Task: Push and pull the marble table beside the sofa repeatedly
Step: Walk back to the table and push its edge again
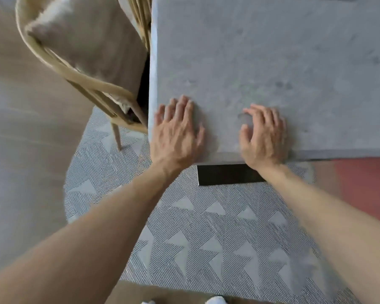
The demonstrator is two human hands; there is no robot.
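Both palms lay flat on the marble table point(261, 62) near its front edge; left hand point(177, 132) fingers spread wide, right hand point(264, 137) fingers slightly curled, gripping nothing; a push stroke appeared in hand; the next pull would require hooking the edge.

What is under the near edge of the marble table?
Under the marble table a dark base shows between the wrists, standing on the patterned rug. The slab covers the rest of it. The left hand and right hand lie flat on top.

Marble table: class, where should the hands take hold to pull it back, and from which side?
Grip the marble table by its near edge, from the person's side. The slab overhangs the dark base, so the fingers can hook under where the left hand and right hand lie flat.
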